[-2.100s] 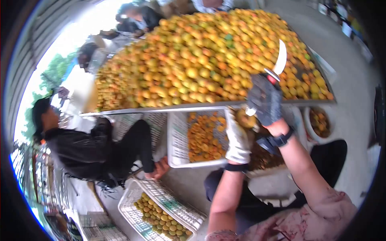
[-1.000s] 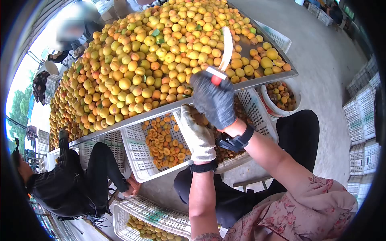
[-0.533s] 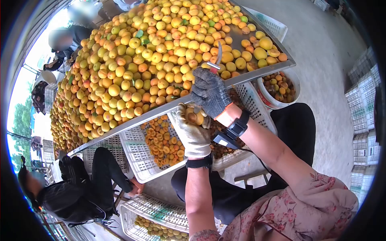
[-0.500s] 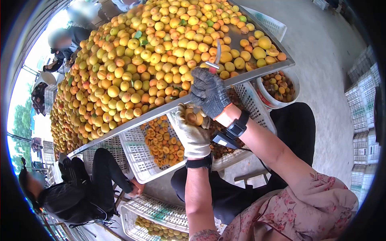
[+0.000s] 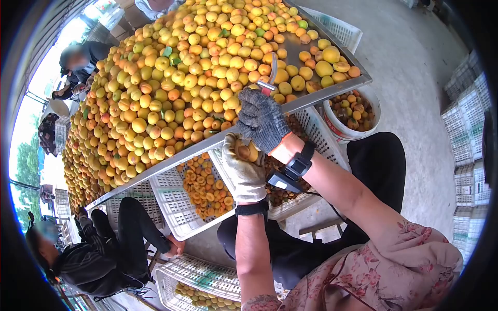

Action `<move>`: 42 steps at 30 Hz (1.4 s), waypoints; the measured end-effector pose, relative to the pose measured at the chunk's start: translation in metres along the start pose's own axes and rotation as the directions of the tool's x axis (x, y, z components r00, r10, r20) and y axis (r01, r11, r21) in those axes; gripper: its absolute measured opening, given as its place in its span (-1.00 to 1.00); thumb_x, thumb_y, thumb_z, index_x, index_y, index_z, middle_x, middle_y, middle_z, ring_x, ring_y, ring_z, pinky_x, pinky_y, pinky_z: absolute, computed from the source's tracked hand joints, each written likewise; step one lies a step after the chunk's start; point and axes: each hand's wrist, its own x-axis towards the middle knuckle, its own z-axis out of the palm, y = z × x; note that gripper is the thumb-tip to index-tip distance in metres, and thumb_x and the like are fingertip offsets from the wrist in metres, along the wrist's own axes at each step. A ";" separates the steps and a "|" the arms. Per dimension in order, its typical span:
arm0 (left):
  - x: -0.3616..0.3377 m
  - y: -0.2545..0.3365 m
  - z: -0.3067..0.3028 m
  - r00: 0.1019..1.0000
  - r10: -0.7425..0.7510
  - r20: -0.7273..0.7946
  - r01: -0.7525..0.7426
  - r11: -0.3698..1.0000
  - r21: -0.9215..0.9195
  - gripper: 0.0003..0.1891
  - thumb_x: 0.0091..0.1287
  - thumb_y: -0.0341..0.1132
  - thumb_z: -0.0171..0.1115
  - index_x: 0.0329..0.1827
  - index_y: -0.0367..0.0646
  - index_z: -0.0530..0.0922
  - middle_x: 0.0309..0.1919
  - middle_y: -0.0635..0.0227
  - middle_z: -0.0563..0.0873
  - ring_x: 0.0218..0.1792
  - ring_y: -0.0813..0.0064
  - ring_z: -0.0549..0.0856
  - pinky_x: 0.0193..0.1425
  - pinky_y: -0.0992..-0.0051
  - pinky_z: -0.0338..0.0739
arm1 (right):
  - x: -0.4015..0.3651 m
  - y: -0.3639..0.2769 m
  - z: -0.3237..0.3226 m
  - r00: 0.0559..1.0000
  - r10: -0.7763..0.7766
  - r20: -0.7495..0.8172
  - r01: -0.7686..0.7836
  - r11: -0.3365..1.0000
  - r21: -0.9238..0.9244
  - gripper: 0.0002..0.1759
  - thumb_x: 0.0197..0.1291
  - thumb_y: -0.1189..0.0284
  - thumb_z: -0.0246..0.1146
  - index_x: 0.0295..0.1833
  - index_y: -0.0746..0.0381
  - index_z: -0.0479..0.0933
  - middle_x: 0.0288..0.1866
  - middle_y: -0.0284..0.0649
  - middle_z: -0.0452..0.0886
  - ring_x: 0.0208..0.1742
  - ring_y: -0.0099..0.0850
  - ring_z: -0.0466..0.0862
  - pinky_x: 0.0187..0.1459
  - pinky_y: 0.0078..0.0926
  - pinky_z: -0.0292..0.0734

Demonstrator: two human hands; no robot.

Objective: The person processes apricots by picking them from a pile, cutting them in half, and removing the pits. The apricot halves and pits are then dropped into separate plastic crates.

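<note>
My left hand [image 5: 243,168], in a whitish glove, is wrapped round an apricot [image 5: 243,151] that looks cut open, just below the metal rim of the fruit table [image 5: 181,155]. My right hand [image 5: 262,118], in a dark grey knitted glove, grips a red-handled knife [image 5: 267,89] with its curved blade pointing up over the fruit. The two hands are close together, the right one above. Yellow and orange apricots [image 5: 150,98] cover the table. Under my left hand and to its left, a white crate [image 5: 176,210] holds halved apricots [image 5: 207,189].
A second crate [image 5: 327,132] with dark bits sits below my right hand. Beside it stands a white bucket [image 5: 377,116] of fruit. Another crate [image 5: 207,274] lies lower down. Co-workers [image 5: 98,259] sit along the left. Stacked crates [image 5: 459,135] stand at the right.
The view has shifted slightly. Both hands remain close together at the table edge, and the apricot in my left hand now shows a dark hollow more clearly.
</note>
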 end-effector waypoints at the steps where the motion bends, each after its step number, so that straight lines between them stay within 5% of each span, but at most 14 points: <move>1: 0.000 0.000 -0.003 1.000 0.001 0.000 -0.001 1.000 0.000 -0.77 0.40 -0.08 -0.04 -0.17 0.01 0.48 -0.40 0.52 0.59 -0.54 0.59 0.60 -0.61 0.63 0.47 | 0.002 0.000 -0.006 1.000 0.001 0.001 -0.001 1.000 0.000 -0.85 0.38 0.27 0.04 -0.18 0.08 0.44 -0.65 -0.54 0.19 -0.70 -0.64 0.23 -0.60 -0.66 0.20; 7: 0.013 -0.001 -0.017 0.955 -0.149 0.256 0.174 0.982 -0.078 -0.80 0.40 -0.09 -0.05 -0.22 0.04 0.46 -0.49 0.54 0.56 -0.69 0.62 0.48 -0.71 0.62 0.35 | 0.003 -0.001 0.007 0.998 0.061 -0.023 -0.060 0.998 0.026 -0.87 0.37 0.28 0.07 -0.21 0.06 0.43 -0.65 -0.54 0.19 -0.71 -0.63 0.23 -0.62 -0.64 0.17; 9: 0.011 -0.002 -0.007 0.990 -0.003 0.143 0.008 0.999 -0.037 -0.82 0.39 -0.12 -0.03 -0.28 0.04 0.45 -0.54 0.56 0.53 -0.76 0.65 0.40 -0.76 0.63 0.27 | 0.005 -0.005 0.014 0.996 0.059 -0.067 -0.065 0.994 -0.092 -0.88 0.34 0.30 0.11 -0.22 0.09 0.43 -0.66 -0.55 0.19 -0.73 -0.62 0.22 -0.66 -0.63 0.15; 14: 0.005 0.005 -0.001 0.942 0.058 0.331 -0.137 0.966 0.221 -0.74 0.46 -0.16 -0.07 -0.14 -0.15 0.49 -0.37 0.42 0.58 -0.44 0.59 0.57 -0.44 0.60 0.51 | 0.005 -0.020 0.011 0.980 0.070 0.186 -0.024 0.970 -0.241 -0.83 0.30 0.35 0.18 -0.14 0.22 0.51 -0.66 -0.51 0.35 -0.71 -0.65 0.35 -0.72 -0.67 0.23; 19: 0.009 0.016 -0.003 0.985 -0.089 0.150 0.091 0.996 -0.010 -0.67 0.46 -0.07 -0.11 -0.23 -0.12 0.50 -0.44 0.39 0.58 -0.59 0.52 0.51 -0.60 0.54 0.36 | -0.003 -0.009 0.010 0.964 0.158 0.215 -0.099 0.959 -0.264 -0.90 0.22 0.42 0.26 -0.23 0.23 0.55 -0.66 -0.49 0.40 -0.77 -0.63 0.35 -0.77 -0.63 0.19; 22: 0.035 0.022 -0.035 0.870 0.036 0.492 0.005 0.997 -0.082 -0.67 0.49 -0.03 -0.14 -0.09 -0.09 0.46 -0.40 0.41 0.62 -0.59 0.55 0.56 -0.66 0.61 0.29 | -0.014 -0.013 0.020 0.986 0.077 0.150 0.067 0.635 -0.770 -0.83 0.17 0.35 0.32 -0.23 0.22 0.59 -0.54 -0.40 0.57 -0.54 -0.64 0.50 -0.52 -0.65 0.38; 26: 0.021 0.038 -0.027 0.962 0.064 0.265 -0.020 0.986 -0.167 -0.65 0.45 0.00 -0.06 -0.12 -0.11 0.49 -0.41 0.41 0.60 -0.41 0.53 0.58 -0.39 0.53 0.40 | -0.029 -0.005 0.021 0.844 0.099 0.527 0.534 -0.244 -0.810 -0.73 0.03 0.22 0.38 -0.30 0.20 0.58 -0.49 -0.15 0.61 -0.43 -0.28 0.63 -0.34 -0.32 0.49; 29: 0.018 0.039 -0.039 0.963 0.227 0.146 -0.241 0.967 0.080 -0.62 0.43 0.03 0.00 -0.13 -0.13 0.51 -0.40 0.42 0.59 -0.33 0.51 0.57 -0.20 0.47 0.45 | -0.024 0.013 0.011 0.690 0.159 0.706 0.713 -0.320 -0.624 -0.75 -0.03 0.32 0.34 -0.24 0.20 0.57 -0.38 -0.11 0.62 -0.33 -0.11 0.64 -0.26 -0.26 0.51; 35: 0.006 0.062 -0.054 0.944 0.273 0.183 -0.305 0.936 0.177 -0.68 0.45 -0.02 0.00 -0.22 -0.11 0.50 -0.44 0.46 0.55 -0.48 0.60 0.48 -0.45 0.59 0.39 | -0.015 0.029 0.029 0.736 0.292 0.611 0.677 -0.297 -0.674 -0.74 -0.08 0.34 0.35 -0.27 0.25 0.58 -0.40 -0.09 0.62 -0.34 -0.08 0.64 -0.29 -0.24 0.51; 37: -0.009 0.075 -0.059 0.982 0.112 0.150 -0.133 0.982 0.133 -0.67 0.47 -0.03 -0.05 -0.22 -0.11 0.50 -0.44 0.47 0.56 -0.50 0.63 0.48 -0.47 0.63 0.37 | -0.011 0.034 0.035 0.739 0.273 0.615 0.673 -0.270 -0.689 -0.73 -0.07 0.34 0.35 -0.27 0.26 0.58 -0.42 -0.08 0.61 -0.37 -0.12 0.63 -0.30 -0.26 0.50; 38: -0.001 0.080 -0.061 0.805 0.526 0.273 -0.592 0.690 0.417 -0.66 0.49 -0.06 -0.07 -0.26 -0.14 0.50 -0.46 0.47 0.57 -0.53 0.66 0.45 -0.46 0.64 0.35 | -0.006 0.038 0.039 0.743 0.254 0.619 0.669 -0.241 -0.703 -0.73 -0.07 0.33 0.36 -0.28 0.28 0.58 -0.45 -0.07 0.61 -0.41 -0.15 0.62 -0.32 -0.29 0.49; 39: -0.010 0.093 -0.072 0.920 0.302 0.250 -0.382 0.832 0.402 -0.63 0.48 -0.06 -0.06 -0.26 -0.18 0.52 -0.51 0.42 0.56 -0.51 0.59 0.46 -0.37 0.56 0.41 | -0.001 0.041 0.042 0.747 0.236 0.621 0.663 -0.207 -0.719 -0.73 -0.07 0.33 0.36 -0.29 0.29 0.57 -0.47 -0.05 0.60 -0.45 -0.19 0.61 -0.34 -0.31 0.48; 41: -0.012 0.116 -0.079 0.880 0.413 0.236 -0.459 0.609 0.647 -0.61 0.47 -0.05 -0.06 -0.23 -0.23 0.55 -0.51 0.33 0.57 -0.43 0.49 0.55 -0.27 0.43 0.47 | 0.013 0.032 0.039 0.816 0.237 0.527 0.575 -0.251 -0.779 -0.74 -0.02 0.32 0.35 -0.34 0.31 0.55 -0.53 -0.05 0.57 -0.54 -0.30 0.55 -0.44 -0.36 0.40; 42: -0.005 0.110 -0.094 0.639 0.671 0.376 -0.641 0.194 0.743 -0.60 0.44 -0.05 -0.03 -0.15 -0.25 0.57 -0.46 0.17 0.64 -0.36 0.29 0.64 -0.19 0.30 0.48 | 0.012 0.024 0.045 0.819 0.245 0.518 0.567 -0.211 -0.796 -0.72 -0.03 0.28 0.37 -0.38 0.29 0.55 -0.52 -0.03 0.57 -0.54 -0.38 0.53 -0.47 -0.35 0.37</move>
